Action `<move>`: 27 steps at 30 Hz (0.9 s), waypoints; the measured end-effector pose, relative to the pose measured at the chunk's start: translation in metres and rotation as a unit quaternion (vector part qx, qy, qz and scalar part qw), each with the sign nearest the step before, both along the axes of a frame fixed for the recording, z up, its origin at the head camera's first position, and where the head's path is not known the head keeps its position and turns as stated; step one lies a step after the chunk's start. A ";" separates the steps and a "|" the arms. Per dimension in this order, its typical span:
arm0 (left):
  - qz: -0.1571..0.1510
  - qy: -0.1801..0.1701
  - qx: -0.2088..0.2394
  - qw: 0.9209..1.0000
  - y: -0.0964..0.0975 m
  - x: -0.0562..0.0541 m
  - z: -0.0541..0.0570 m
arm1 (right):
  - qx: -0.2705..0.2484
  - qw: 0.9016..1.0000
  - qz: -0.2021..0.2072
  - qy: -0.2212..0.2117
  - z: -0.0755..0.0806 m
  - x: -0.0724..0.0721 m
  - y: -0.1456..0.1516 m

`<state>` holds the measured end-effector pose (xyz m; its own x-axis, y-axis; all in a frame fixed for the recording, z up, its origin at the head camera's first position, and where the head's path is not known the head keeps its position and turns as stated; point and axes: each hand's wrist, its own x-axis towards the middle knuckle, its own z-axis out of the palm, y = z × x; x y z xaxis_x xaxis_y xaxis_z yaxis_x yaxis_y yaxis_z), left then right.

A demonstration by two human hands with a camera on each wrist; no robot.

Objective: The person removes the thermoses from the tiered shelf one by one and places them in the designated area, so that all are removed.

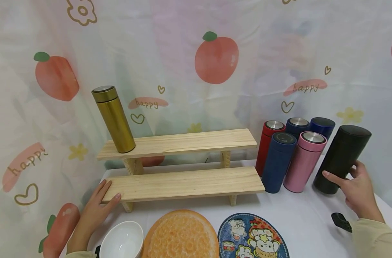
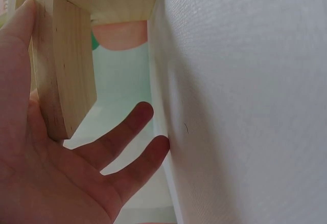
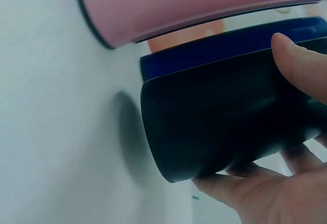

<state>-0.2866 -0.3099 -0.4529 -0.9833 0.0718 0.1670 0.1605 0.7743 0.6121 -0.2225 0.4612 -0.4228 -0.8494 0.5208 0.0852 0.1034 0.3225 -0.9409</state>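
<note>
My right hand (image 1: 360, 188) grips a black thermos bottle (image 1: 342, 157) low on its body, thumb on one side and fingers round the other. In the right wrist view the black bottle's base hangs over its shadow, tilted. Beside it stand a pink bottle (image 1: 305, 161), a dark blue one with a black lid (image 1: 279, 163), a red one (image 1: 268, 143) and two more blue ones behind. My left hand (image 1: 94, 209) rests at the left end of the lower wooden shelf (image 1: 186, 183), with thumb on its front edge and two straight fingers (image 2: 138, 165) spread below the board.
A gold bottle (image 1: 115, 120) stands on the left of the upper shelf board (image 1: 189, 141). In front lie a white bowl (image 1: 123, 238), a round orange mat (image 1: 181, 236) and a round cartoon mat (image 1: 226, 224). A printed curtain (image 1: 183, 104) hangs behind the white table (image 1: 312, 222).
</note>
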 end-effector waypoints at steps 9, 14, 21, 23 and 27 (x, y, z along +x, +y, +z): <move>-0.003 0.008 -0.001 1.000 0.000 -0.001 0.000 | 0.004 1.000 0.005 0.001 -0.015 -0.011 -0.001; -0.001 0.001 0.000 1.000 -0.001 -0.001 -0.001 | -0.005 1.000 0.016 0.004 -0.018 -0.014 -0.002; -0.003 0.008 0.004 1.000 -0.001 -0.001 -0.001 | -0.008 0.999 0.031 0.018 -0.024 -0.019 -0.002; -0.003 0.012 0.003 1.000 -0.001 -0.001 -0.001 | -0.003 0.999 0.033 0.021 -0.027 -0.020 -0.002; -0.002 0.013 -0.003 1.000 -0.001 -0.001 -0.001 | 0.015 0.999 0.033 0.021 -0.030 -0.022 -0.002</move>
<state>-0.2875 -0.3107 -0.4543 -0.9782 0.0763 0.1931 0.1797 0.7769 0.6035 -0.2443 0.4593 -0.4526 -0.8769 0.4610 0.1358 0.0423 0.3555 -0.9337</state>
